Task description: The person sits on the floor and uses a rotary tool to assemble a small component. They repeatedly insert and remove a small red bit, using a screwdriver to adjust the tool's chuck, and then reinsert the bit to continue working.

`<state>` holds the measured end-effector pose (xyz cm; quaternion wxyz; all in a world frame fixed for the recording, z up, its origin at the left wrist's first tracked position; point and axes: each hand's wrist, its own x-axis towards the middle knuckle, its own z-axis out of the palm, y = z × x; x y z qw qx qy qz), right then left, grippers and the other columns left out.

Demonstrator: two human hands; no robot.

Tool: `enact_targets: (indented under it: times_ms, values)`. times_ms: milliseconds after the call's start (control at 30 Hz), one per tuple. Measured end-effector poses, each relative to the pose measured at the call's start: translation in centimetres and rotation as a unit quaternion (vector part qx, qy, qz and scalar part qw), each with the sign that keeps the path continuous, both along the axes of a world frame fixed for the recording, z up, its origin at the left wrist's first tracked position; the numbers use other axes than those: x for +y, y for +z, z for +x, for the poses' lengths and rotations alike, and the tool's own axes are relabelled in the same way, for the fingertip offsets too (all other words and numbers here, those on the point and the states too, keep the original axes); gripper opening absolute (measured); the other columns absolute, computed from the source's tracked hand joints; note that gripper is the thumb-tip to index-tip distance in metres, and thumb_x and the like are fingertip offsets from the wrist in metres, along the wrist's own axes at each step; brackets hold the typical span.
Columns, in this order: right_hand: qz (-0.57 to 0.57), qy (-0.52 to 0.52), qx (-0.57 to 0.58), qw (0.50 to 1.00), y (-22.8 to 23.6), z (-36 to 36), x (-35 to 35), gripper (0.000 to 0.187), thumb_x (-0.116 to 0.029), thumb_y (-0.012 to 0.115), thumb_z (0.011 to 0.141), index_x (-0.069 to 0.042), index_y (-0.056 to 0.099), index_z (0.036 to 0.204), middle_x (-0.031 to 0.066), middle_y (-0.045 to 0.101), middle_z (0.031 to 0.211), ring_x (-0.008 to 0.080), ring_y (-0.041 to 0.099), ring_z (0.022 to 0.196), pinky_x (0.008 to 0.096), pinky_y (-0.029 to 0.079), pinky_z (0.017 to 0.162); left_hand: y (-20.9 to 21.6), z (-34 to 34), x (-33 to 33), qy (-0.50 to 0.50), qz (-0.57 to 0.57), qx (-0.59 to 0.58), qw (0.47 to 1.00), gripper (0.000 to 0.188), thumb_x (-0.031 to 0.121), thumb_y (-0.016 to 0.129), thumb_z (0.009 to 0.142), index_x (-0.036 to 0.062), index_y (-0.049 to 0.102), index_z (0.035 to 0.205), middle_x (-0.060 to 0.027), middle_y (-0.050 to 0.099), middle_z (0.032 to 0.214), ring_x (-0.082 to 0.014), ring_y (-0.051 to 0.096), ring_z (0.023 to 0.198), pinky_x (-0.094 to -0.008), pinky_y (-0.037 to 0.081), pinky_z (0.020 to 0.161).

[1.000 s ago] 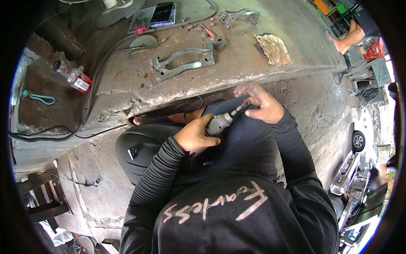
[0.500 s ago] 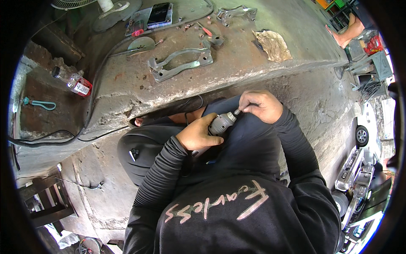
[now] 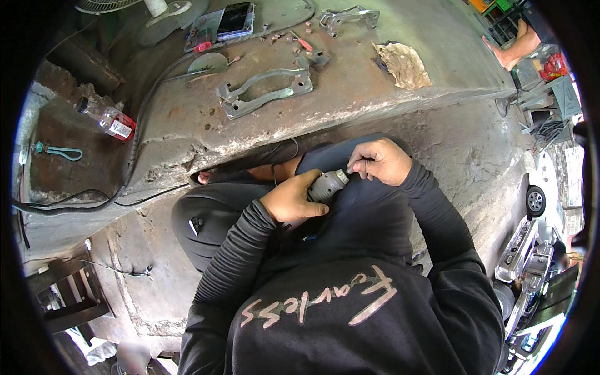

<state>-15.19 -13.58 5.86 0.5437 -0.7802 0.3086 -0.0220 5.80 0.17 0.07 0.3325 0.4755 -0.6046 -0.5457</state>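
Left hand (image 3: pixel 292 197) wrapped round a grey power tool (image 3: pixel 326 187), thumb along the near side, nose pointing up and right. Right hand (image 3: pixel 382 161) closed in a pinch, thumb and fingertips on the small tip at the tool's nose; fingers mostly cover the tip, details can't be told. Tool held above the lap, over dark trousers (image 3: pixel 378 209). Long black sleeves on both arms.

Beyond the knees, concrete ledge (image 3: pixel 172 150) with worn edge. Nearest on it: large metal bracket (image 3: pixel 275 99), long opening through its middle. Right of that, stained brownish sheet (image 3: pixel 403 65), crumpled; cloth or paper, can't tell. Behind bracket: round disc (image 3: pixel 209 62), red-handled tool (image 3: pixel 304 43), small scattered bits. Farther back, second metal bracket (image 3: pixel 334 26), and dark phone (image 3: pixel 235 19) resting on a flat case. Left side: bottle with red contents (image 3: pixel 120 125), beside grey hose (image 3: pixel 147 103).

Far right: another person's bare leg (image 3: pixel 524 45), white car (image 3: pixel 547 187).
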Motion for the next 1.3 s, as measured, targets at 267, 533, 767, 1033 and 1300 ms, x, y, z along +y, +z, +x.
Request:
enact_targets:
  times_ms: [267, 533, 767, 1033, 1300]
  values:
    - [-0.011, 0.043, -0.055, 0.997, -0.7, -1.9, -1.0, 0.01, -0.005, 0.061, 0.088, 0.0, 0.066, 0.094, 0.0046, 0.064, 0.078, 0.0103, 0.059, 0.068, 0.0246, 0.049, 0.063, 0.1, -0.3, -0.3, -0.009, 0.019, -0.001, 1.0, 0.069, 0.023, 0.076, 0.07, -0.0088, 0.047, 0.124, -0.0213, 0.063, 0.102, -0.0256, 0.062, 0.094, -0.0314, 0.047, 0.084]
    - [-0.037, -0.459, -0.236, 0.855, -0.5, 0.1, -1.5, 0.051, -0.043, 0.037, 0.1, -0.001, 0.052, 0.126, 0.0102, 0.059, 0.116, 0.0199, 0.059, 0.101, 0.0348, 0.046, 0.088, -0.3, 0.0, -0.3, 0.0, -0.008, 0.002, 1.0, 0.068, 0.024, 0.076, 0.069, -0.008, 0.048, 0.123, -0.0202, 0.062, 0.103, -0.026, 0.061, 0.096, -0.0316, 0.046, 0.085]
    - [0.028, -0.249, -0.228, 0.941, -1.4, 0.6, -0.2, 0.076, -0.067, 0.023, 0.093, -0.004, 0.047, 0.129, 0.0103, 0.058, 0.106, 0.0172, 0.055, 0.094, 0.0322, 0.045, 0.081, -0.2, 0.3, 0.1, 0.005, 0.0, -0.001, 1.0, 0.068, 0.024, 0.077, 0.069, -0.0082, 0.048, 0.122, -0.0206, 0.062, 0.103, -0.0249, 0.06, 0.097, -0.0312, 0.046, 0.086]
    - [0.047, -0.032, -0.104, 0.993, -0.3, -0.2, 1.5, 0.006, 0.001, 0.06, 0.086, 0.0, 0.062, 0.092, 0.0038, 0.063, 0.079, 0.0074, 0.055, 0.064, 0.0204, 0.043, 0.055, 0.6, 0.2, 0.0, -0.007, 0.03, 0.041, 0.999, 0.066, 0.023, 0.077, 0.071, -0.0076, 0.048, 0.122, -0.0181, 0.062, 0.103, -0.0226, 0.06, 0.096, -0.0303, 0.046, 0.086]
    - [0.058, -0.06, -0.118, 0.99, 0.5, -0.8, 1.2, 0.005, 0.003, 0.059, 0.086, 0.002, 0.062, 0.09, 0.0062, 0.065, 0.078, 0.0085, 0.057, 0.064, 0.0225, 0.047, 0.055, 1.2, 0.0, 0.0, -0.017, 0.023, 0.055, 0.998, 0.064, 0.023, 0.075, 0.072, -0.0065, 0.049, 0.122, -0.0171, 0.063, 0.103, -0.0232, 0.06, 0.097, -0.0299, 0.045, 0.087]
